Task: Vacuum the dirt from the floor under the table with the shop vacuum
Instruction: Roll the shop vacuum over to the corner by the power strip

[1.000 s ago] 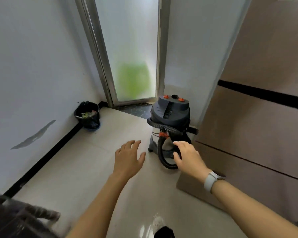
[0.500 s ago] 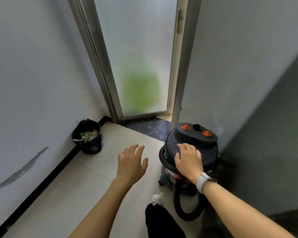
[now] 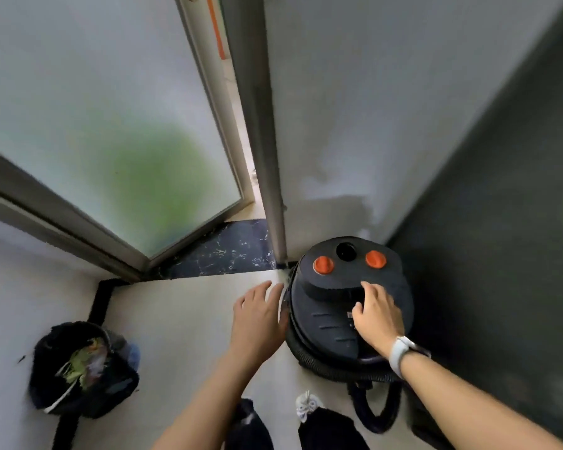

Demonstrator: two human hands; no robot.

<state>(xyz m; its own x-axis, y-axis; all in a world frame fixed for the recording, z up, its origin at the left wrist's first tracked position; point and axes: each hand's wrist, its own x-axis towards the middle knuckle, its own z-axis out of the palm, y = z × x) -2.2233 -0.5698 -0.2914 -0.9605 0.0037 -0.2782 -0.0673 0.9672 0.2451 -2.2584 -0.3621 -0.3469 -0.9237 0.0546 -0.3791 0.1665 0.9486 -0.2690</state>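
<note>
Since dirt under a table calls for the machine first, stands over the shop vacuum (image 3: 348, 306), parked in the corner where the pale wall (image 3: 355, 108) meets a dark panel (image 3: 507, 238), just beside the door frame (image 3: 257, 125). Rests the right hand (image 3: 376, 315) on the vacuum's dark domed top, fingers (image 3: 369, 289) curled down at the edge of the raised cap, most likely hooking into a carry handle there, though blur makes a true grip hard to confirm. Holds the left hand (image 3: 257, 315) just beside the drum's left flank, fingers (image 3: 267, 287) straight and loosely apart, gripping nothing; seemingly poised to steady or lift the body from that side. Keeps the ribbed hose (image 3: 376, 414) wound round the drum's base, one loop hanging down in front near the feet, so storage trim rather than working trim. Judging by that, still at the fetching step: no cleaning begun.

Shows no table, no dirt patch and no nozzle or wand anywhere. Hides the drum's lower half, wheels and any power cord beneath the dome and hose. Cuts off both forearms and the feet at the bottom edge. Blurs whatever green shape sits behind the frosted door (image 3: 111, 141). Leaves a lined bin (image 3: 82, 371) with scraps well apart on the floor (image 3: 176, 319) to the left.
</note>
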